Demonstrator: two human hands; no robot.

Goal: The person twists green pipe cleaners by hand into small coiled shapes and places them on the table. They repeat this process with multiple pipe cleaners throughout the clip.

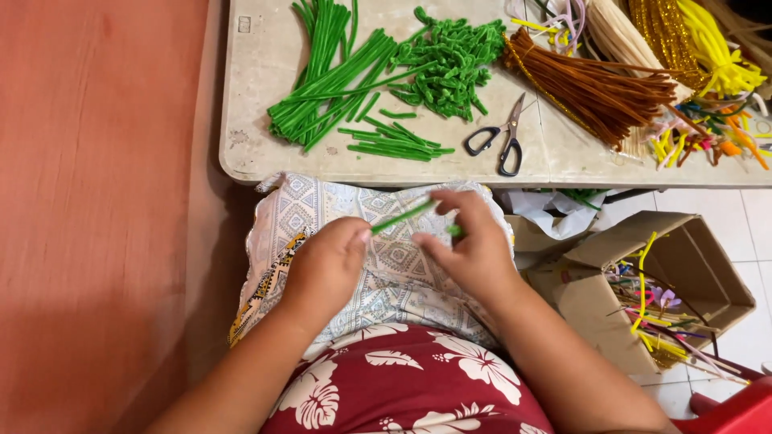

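Above the lap, covered in a pale blue-patterned cloth (pixel 386 265), the left hand (pixel 326 269) pinches one end of a thin fuzzy green pipe cleaner (pixel 402 216) between thumb and fingers, so the stem stands free for working. The right hand (pixel 474 249) pinches its other part, fingers curled as if bending it. To the right, an open brown cardboard box (pixel 675 265) on the floor holds mixed coloured stems within arm's reach. On the beige tabletop (pixel 249 104) beyond, short cut green pieces (pixel 394 143) lie nearest the edge, black-handled scissors (pixel 503 137) just beside them. Farther back lie long green stems (pixel 330 72), curled green pieces (pixel 450 60) and a brown bundle (pixel 595 84).
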